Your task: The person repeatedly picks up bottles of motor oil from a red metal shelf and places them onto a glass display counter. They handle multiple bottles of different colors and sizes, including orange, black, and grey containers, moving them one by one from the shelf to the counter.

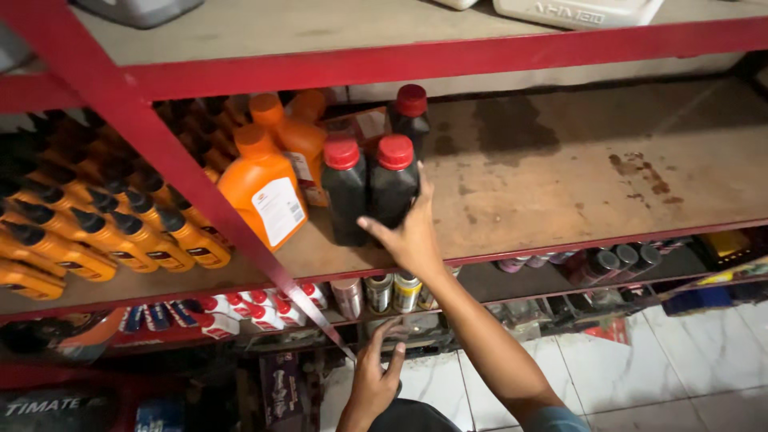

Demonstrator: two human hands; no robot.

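Left hand (376, 376) low, near floor tiles, fingers spread loose over dark rounded object (412, 416) at frame bottom; whether it grips, cannot tell. Right hand (412, 236) up at worn brown shelf board (560, 176), fingers wrapped round black plastic bottle with red cap (394, 184), closed on it. Bottle upright at shelf front, touching matching twin (346, 192). Third black bottle (411, 112) behind. Orange jugs (264, 188) left. Three black bottles stand on shelf; right half of board bare.

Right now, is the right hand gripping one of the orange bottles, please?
No, the right hand wraps a black bottle with a red cap, beside the orange bottles.
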